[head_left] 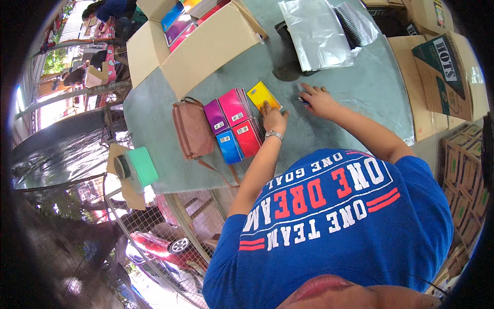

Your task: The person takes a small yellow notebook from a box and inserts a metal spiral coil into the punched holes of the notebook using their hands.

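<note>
My left hand (275,121), with a watch (274,135) at its wrist, has its fingers on the lower edge of a small yellow spiral notebook (261,95) lying on the table. Just left of it are stacks of spiral notebooks: purple (215,114), pink (231,106), blue (229,147) and red (248,139). Over the table to the right, my right hand (321,103) has its fingers partly bent around a small dark-blue thing (303,101), too small to name.
The grey-green table (314,129) also bears a brown bag (192,129), an open carton (206,56) of notebooks and a silvery plastic-wrapped pack (316,36). Cartons (447,77) stand at the right; a green container (141,166) is by the left edge. People are at the far left.
</note>
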